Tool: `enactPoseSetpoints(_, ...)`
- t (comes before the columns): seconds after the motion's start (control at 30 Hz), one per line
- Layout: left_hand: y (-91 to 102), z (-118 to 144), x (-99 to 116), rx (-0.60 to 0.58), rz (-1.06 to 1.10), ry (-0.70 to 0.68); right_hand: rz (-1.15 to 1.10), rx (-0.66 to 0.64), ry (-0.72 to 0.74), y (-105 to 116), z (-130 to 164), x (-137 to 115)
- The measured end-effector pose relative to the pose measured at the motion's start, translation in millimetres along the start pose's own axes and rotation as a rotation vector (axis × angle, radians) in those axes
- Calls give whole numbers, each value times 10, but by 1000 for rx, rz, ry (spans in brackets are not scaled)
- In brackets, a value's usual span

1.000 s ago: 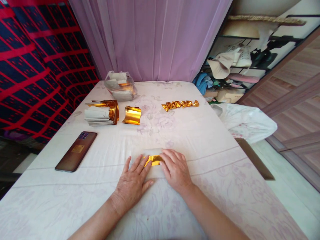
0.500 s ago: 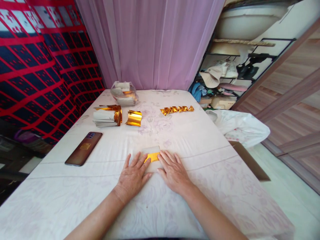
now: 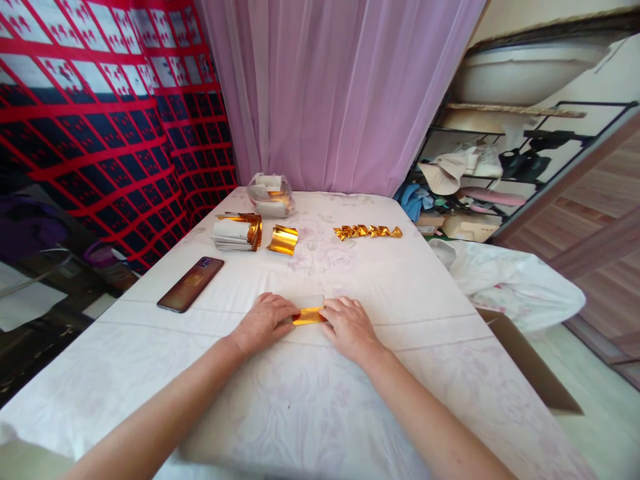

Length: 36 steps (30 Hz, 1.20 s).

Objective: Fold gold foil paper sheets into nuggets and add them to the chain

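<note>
A small sheet of gold foil paper (image 3: 308, 315) lies on the white flowered tablecloth (image 3: 380, 287), white side showing at its far edge. My left hand (image 3: 263, 321) has its fingers curled down on the sheet's left end. My right hand (image 3: 349, 326) presses on the right end. Only a narrow gold strip shows between the two hands.
A dark phone (image 3: 191, 293) lies to the left. Farther back are a stack of gold-and-white papers (image 3: 235, 233), a curled gold sheet (image 3: 283, 239), a clear bag of papers (image 3: 271, 195) and a row of folded gold pieces (image 3: 368, 231). White cloth (image 3: 510, 285) hangs off the right edge.
My left hand's fingers went from flat and spread to curled. Both hands closed in on the gold sheet, leaving less of it visible. The camera view shifted.
</note>
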<state>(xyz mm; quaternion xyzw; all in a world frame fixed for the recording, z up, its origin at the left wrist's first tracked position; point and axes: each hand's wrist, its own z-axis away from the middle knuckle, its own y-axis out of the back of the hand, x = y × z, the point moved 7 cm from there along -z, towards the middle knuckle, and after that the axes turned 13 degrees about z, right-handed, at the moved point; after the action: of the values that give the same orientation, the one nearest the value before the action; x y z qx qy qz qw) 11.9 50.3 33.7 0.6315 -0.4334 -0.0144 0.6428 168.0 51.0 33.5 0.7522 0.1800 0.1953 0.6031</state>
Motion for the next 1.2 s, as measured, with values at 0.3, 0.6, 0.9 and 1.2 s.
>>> enactPoseSetpoints(0.3,-66,10,0,112,-10,22,-91,185,107,-39,33,-134)
enactPoseSetpoints(0.6,-86,-34,-82,154,72,62,-257,220,49,-132,-95,-142)
enactPoseSetpoints(0.9,-69,-18,-182,198,127,132,-343,199,-43,-122,-67,-125)
enactPoseSetpoints(1.2,-77,-39,-173,195,135,182,-318,160,-147,-155,-91,-139)
